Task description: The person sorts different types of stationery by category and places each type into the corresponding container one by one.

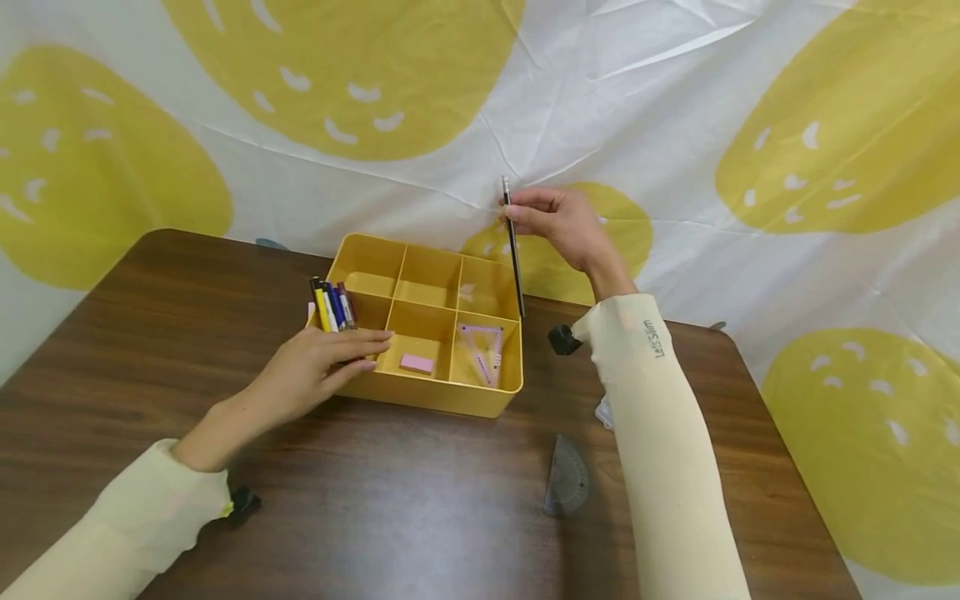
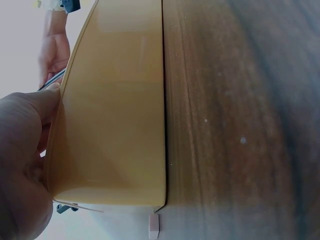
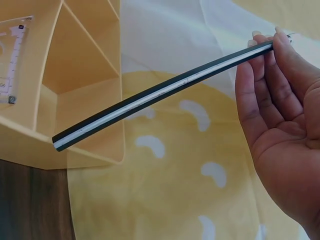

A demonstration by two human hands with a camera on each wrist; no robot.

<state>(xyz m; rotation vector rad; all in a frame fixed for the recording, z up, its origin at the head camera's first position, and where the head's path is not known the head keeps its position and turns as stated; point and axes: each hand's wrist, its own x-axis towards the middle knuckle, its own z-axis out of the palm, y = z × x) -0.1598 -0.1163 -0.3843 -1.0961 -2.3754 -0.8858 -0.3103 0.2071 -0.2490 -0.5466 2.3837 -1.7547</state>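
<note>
My right hand (image 1: pixel 564 223) pinches a black pencil (image 1: pixel 513 250) with a white stripe near its upper end. It slants down beside the right end of a yellow divided box (image 1: pixel 420 396), and the right wrist view shows its lower tip flat and blunt. My left hand (image 1: pixel 311 367) rests at the box's front left, fingers straight over the compartments and thumb along the rim. Several pens (image 1: pixel 332 304) stand in the front left compartment. A pink eraser (image 1: pixel 416 363) lies in the front middle one, and a clear set square (image 1: pixel 483 354) in the front right.
A clear protractor (image 1: pixel 567 477) lies on the brown table (image 1: pixel 360 500), right of the box. Behind it, a small clear item (image 1: pixel 604 412) is partly hidden by my right sleeve. A small pink block (image 2: pixel 154 226) lies past the box's left end. A patterned cloth (image 1: pixel 420 192) hangs behind.
</note>
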